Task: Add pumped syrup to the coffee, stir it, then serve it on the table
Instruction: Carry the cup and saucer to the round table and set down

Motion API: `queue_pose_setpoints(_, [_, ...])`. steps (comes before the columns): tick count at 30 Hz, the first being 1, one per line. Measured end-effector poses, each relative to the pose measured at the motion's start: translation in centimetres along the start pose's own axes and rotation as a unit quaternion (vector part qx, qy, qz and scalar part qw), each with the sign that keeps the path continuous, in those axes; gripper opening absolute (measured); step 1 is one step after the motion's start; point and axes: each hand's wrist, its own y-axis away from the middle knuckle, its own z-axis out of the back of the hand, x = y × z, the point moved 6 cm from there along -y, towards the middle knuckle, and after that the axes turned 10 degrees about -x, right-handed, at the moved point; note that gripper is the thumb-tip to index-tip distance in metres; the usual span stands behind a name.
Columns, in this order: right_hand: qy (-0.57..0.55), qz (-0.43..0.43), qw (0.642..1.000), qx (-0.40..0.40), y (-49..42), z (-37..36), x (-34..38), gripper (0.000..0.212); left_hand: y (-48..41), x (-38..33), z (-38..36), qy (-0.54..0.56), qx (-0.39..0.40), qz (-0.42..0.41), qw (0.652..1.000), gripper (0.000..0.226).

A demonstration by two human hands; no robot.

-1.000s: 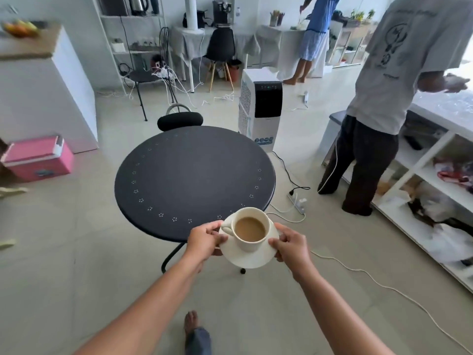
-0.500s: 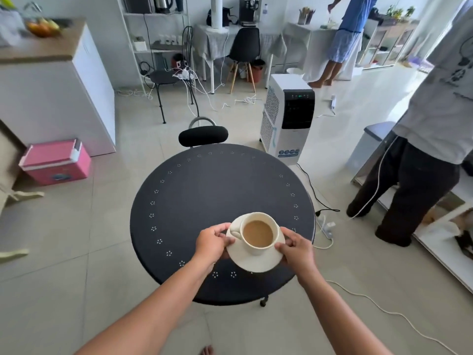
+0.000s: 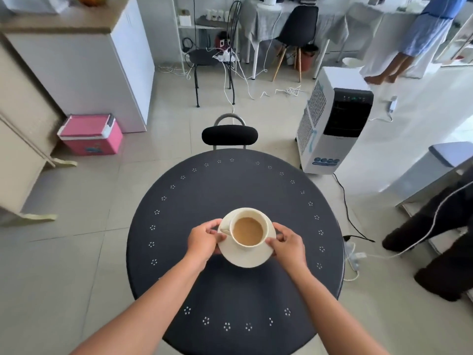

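Note:
A white cup (image 3: 265,228) of milky brown coffee stands on a white saucer (image 3: 245,260). My left hand (image 3: 203,240) grips the saucer's left rim, just under the cup handle. My right hand (image 3: 288,243) grips the saucer's right rim. Cup and saucer are over the middle of the round black table (image 3: 230,190); I cannot tell whether the saucer touches the tabletop.
A black chair (image 3: 229,134) stands at the table's far side. A white air cooler (image 3: 335,119) is at the right, with cables and a power strip (image 3: 352,254) on the floor. A person's dark-trousered legs (image 3: 435,242) are at the right edge. A pink cooler box (image 3: 90,134) sits left.
I have stepped up to the table. The cup and saucer moved from beyond its near edge to over its middle, both hands still on the saucer.

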Motion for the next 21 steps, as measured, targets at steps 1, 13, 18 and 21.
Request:
queue_pose_setpoints(1, [0.005,0.001,1.000,0.010,-1.1,-0.5,0.2,0.038,-0.7,0.0,-0.2,0.005,-0.013,0.006,1.000,0.043])
queue_pose_setpoints(13, [0.035,-0.024,0.995,0.090,-9.6,-5.7,0.7,0.032,-7.4,0.9,-1.4,0.017,-0.105,0.062,0.992,0.043])
queue_pose_setpoints(18, [0.048,-0.028,0.994,0.096,-10.9,-7.3,0.0,0.040,-9.1,1.4,-1.4,-0.003,-0.120,0.072,0.990,0.044])
queue_pose_setpoints(21, [0.057,-0.034,0.993,0.099,-11.5,-8.0,-0.5,0.038,-9.9,1.7,-1.4,-0.022,-0.125,0.071,0.989,0.043])
